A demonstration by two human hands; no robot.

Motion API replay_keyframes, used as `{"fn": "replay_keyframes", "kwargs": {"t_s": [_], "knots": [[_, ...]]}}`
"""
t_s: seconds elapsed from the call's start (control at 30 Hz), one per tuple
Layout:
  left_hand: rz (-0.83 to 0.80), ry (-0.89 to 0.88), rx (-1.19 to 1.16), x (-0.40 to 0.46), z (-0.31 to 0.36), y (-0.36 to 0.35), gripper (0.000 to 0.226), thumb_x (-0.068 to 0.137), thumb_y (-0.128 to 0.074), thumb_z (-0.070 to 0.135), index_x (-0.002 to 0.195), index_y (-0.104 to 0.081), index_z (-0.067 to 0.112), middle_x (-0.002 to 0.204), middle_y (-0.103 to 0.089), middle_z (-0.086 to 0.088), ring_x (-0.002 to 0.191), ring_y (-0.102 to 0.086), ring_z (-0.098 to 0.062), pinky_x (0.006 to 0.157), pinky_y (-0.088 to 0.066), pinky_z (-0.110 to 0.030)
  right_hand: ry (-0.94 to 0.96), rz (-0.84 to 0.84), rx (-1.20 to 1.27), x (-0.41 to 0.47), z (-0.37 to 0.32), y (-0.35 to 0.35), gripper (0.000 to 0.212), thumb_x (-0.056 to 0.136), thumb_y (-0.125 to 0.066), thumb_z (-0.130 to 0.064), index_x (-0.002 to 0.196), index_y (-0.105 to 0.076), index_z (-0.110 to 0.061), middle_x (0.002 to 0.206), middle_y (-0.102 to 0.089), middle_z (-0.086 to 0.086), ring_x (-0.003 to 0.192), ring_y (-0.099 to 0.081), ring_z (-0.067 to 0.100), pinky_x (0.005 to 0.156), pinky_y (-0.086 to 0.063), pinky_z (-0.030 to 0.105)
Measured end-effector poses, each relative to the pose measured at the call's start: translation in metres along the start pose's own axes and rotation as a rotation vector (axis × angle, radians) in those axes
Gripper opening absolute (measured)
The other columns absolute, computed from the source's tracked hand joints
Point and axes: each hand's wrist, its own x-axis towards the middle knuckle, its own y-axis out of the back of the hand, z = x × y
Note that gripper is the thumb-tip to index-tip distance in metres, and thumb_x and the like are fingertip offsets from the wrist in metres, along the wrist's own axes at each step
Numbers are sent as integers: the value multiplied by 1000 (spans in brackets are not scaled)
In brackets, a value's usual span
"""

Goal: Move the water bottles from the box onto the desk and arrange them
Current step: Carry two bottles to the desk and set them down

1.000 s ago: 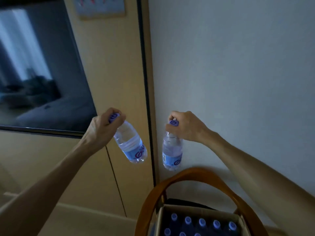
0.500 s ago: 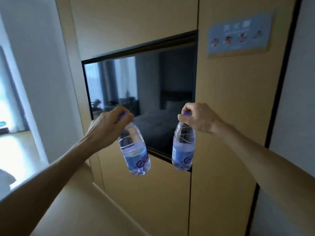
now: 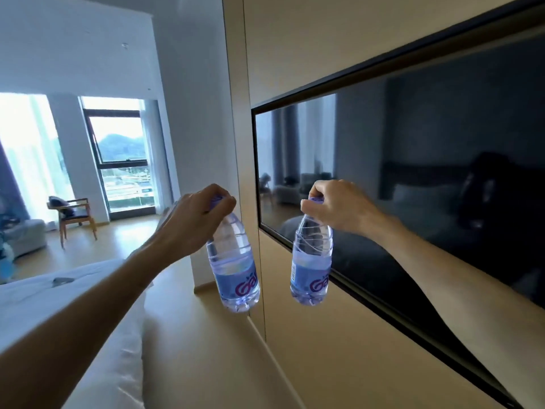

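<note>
A: Step in hand?
B: Carrying, by the look of it. Two water bottles in the air, one to each hand. No box and no desk in view.

A: Left hand (image 3: 196, 219)?
B: Fingers curled over the cap, grip closed round the neck of the left bottle (image 3: 234, 262). Bottle hanging slightly tilted, base toward the wall, clear of everything.

A: Right hand (image 3: 339, 206)?
B: Fingertips pinched on the cap of the right bottle (image 3: 311, 261). Hanging close to upright, in front of the lower edge of the television (image 3: 413, 178). Bottles near each other, not touching.

A: Materials and shapes?
B: Bottles: clear thin plastic, ribbed shoulders, lobed bases, purple caps, blue wrap labels with purple lettering, water nearly to the shoulder. Television: dark glossy glass, thin black frame, set flush into smooth matt tan wall panelling (image 3: 339, 364). Bed (image 3: 38, 302): white cloth, softly creased, at lower left. Floor: pale wood. Wooden armchair (image 3: 73, 215) by the window (image 3: 124, 160) at far left.

A: Next move?
B: Probably finding the desk, out of sight for now, then lowering each bottle base first. Cap-only holds leave the bottles free to swing, so steady lowering needed. Thin walls likely to dent under a squeeze.
</note>
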Motion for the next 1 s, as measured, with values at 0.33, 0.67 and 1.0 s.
{"fn": "replay_keyframes", "kwargs": {"t_s": [0.33,0.67,1.0], "knots": [[119,173,140,102,-82,-12,24,100,-47,34,110,-61,18,98,-63,-1,89,-60,-24,69,-41,-31,231,-48,118,182,7,-97,32,77,-47,-53,76,-57,-23,65,-58,-9,65,-55,10,77,-48,38],[139,240,275,182,-192,-29,30,99,-49,33,116,-62,11,99,-67,-12,81,-60,-26,75,-51,-39,347,-62,193,322,4,-221,30,82,-54,-49,83,-60,-20,65,-57,-9,65,-55,8,55,-31,21],[172,179,317,281,-333,-46,28,98,-50,35,112,-63,14,86,-65,-3,77,-62,-24,77,-54,-44,398,-81,222,458,-19,-339,28,88,-56,-45,86,-59,-18,67,-56,-9,63,-54,8,57,-36,22]]}}
